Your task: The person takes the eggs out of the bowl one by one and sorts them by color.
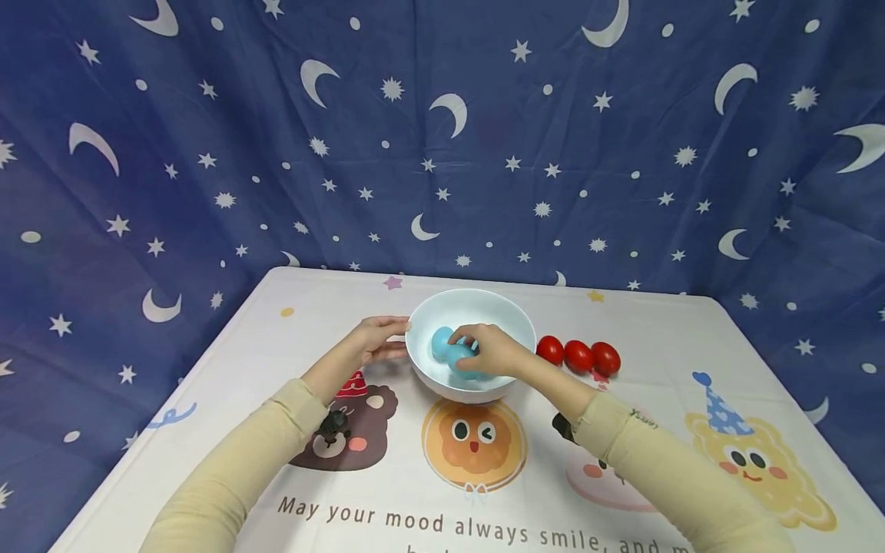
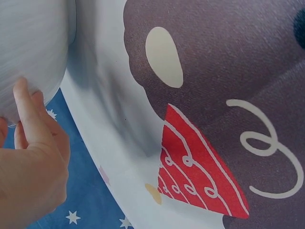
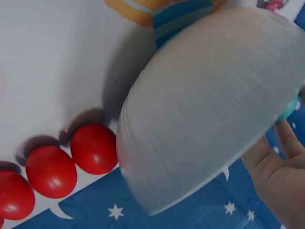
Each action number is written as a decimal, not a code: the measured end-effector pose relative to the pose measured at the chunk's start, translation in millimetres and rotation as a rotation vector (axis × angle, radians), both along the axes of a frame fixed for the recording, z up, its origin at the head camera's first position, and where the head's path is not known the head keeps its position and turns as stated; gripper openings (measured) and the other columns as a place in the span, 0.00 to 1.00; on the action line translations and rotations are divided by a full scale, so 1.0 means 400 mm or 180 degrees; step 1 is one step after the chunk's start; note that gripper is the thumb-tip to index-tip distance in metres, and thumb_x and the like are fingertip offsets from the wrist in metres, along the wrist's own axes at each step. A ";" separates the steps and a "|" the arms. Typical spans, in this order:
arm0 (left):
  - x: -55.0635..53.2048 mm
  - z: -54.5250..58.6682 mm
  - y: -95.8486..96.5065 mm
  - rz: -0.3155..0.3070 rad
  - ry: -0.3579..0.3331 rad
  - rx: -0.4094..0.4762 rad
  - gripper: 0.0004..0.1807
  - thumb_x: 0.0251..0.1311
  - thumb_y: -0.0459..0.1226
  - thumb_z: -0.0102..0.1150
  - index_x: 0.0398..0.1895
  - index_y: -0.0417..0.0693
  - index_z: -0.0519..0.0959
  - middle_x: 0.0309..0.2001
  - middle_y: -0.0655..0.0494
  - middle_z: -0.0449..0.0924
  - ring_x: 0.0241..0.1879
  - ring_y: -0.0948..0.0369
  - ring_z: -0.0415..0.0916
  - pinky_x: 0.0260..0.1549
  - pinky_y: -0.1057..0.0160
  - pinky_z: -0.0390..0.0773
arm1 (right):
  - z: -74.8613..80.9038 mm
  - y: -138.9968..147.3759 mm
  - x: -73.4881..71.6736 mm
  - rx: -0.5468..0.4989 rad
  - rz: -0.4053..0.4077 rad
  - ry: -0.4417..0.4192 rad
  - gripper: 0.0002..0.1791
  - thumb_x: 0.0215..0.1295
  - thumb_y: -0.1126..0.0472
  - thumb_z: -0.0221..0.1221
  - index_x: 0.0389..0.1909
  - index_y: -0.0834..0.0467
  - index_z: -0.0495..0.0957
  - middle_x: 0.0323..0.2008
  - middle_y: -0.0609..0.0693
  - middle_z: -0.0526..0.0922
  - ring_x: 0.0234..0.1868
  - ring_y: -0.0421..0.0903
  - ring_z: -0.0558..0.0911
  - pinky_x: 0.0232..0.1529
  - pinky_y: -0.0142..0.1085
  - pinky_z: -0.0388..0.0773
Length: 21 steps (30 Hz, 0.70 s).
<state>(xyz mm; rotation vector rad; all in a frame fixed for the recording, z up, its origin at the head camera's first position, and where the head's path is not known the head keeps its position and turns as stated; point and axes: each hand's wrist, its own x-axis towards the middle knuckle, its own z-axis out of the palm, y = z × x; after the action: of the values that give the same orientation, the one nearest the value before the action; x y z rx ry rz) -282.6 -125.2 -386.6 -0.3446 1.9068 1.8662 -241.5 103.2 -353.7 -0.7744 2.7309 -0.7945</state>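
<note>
A white bowl [image 1: 470, 307] stands toward the back middle of the table, with blue eggs inside it. One blue egg [image 1: 442, 343] lies to the left; another blue egg [image 1: 462, 361] is nearer the front, under the fingers of my right hand [image 1: 489, 349]. That hand reaches over the bowl's right side and grips this egg, whose far part it hides. In the right wrist view the bowl's wall covers most of the egg. My left hand [image 1: 382, 338] touches the bowl's outer left side with its fingers extended, as the left wrist view also shows [image 2: 40, 157].
Right of the bowl, three red eggs [image 1: 578, 355] sit in a row on the table. The white tablecloth [image 1: 332, 299] bears printed cartoon faces and writing. Behind the table hangs a blue curtain [image 1: 470, 200] with moons and stars.
</note>
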 end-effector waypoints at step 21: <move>0.002 -0.001 -0.005 0.0020 0.0028 -0.0004 0.24 0.66 0.37 0.54 0.65 0.43 0.67 0.49 0.47 0.74 0.27 0.65 0.80 0.35 0.68 0.87 | 0.044 0.212 0.058 -0.0822 -0.0724 0.0016 0.23 0.60 0.63 0.62 0.55 0.65 0.73 0.48 0.66 0.77 0.43 0.57 0.82 0.29 0.35 0.87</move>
<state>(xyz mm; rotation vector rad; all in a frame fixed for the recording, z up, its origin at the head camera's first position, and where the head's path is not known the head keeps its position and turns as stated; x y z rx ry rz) -281.7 -127.3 -386.9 -0.3436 1.9150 1.8736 -218.5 187.8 -336.2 -0.5133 2.7881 -1.2127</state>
